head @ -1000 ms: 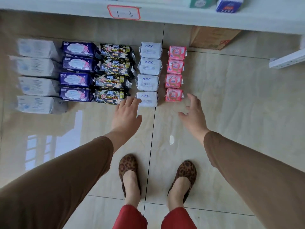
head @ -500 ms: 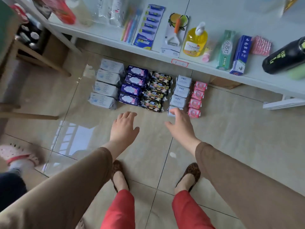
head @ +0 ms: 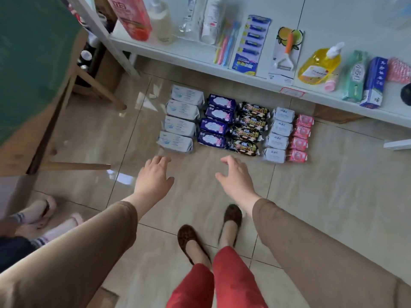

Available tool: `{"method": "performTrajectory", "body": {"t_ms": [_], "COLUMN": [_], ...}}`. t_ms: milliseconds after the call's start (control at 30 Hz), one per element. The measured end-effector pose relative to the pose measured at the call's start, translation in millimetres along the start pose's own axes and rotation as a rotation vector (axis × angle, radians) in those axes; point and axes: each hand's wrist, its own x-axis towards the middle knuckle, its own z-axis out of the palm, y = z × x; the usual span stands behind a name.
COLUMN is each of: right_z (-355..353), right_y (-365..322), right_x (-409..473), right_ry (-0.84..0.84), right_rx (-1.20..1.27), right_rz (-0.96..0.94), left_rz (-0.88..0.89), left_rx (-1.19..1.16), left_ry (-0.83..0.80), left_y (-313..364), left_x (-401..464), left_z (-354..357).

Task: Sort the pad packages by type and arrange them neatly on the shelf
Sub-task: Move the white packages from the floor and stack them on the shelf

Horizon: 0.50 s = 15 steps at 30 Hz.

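Pad packages lie on the tiled floor in neat columns under the white shelf [head: 244, 74]: pale blue-white packs [head: 181, 124] at left, purple packs [head: 216, 121], black packs [head: 249, 128], small white ABC packs [head: 278, 134], and pink packs [head: 300, 137] at right. My left hand [head: 153, 176] hovers in front of the pale packs with relaxed fingers, holding nothing. My right hand [head: 235, 177] hangs in front of the black packs, fingers loosely spread, also empty. Neither hand touches a package.
The shelf carries toothbrushes [head: 224, 43], a battery card [head: 250, 45], a peeler card [head: 285, 54], a yellow soap bottle [head: 320, 63] and toothpaste boxes [head: 364, 81]. A wooden easel with a green board [head: 33, 63] stands at left. Another person's slippered feet [head: 37, 212] show at lower left.
The view has pulled back and up from the packages, so the shelf and its goods have come into sight. Both hands have drawn away from the front row and stay empty.
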Motion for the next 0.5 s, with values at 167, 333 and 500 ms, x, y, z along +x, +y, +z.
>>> {"method": "performTrajectory", "body": {"t_ms": [167, 333, 500], "right_z": [28.7, 51.6, 80.0], "right_y": [-15.8, -33.8, -51.0], "right_x": [29.4, 74.6, 123.5], "right_ry": [-0.022, -0.014, -0.009], "right_rx": [-0.016, -0.025, -0.034], "right_rz": [0.03, 0.028, 0.035], "left_rz": [-0.037, -0.029, 0.058], "left_rx": [-0.01, -0.027, -0.066], "left_ry": [-0.066, -0.102, -0.108], "left_y": [-41.7, -72.3, -101.7], "left_x": [29.4, 73.5, 126.3], "left_z": [-0.3, 0.7, 7.6]}}
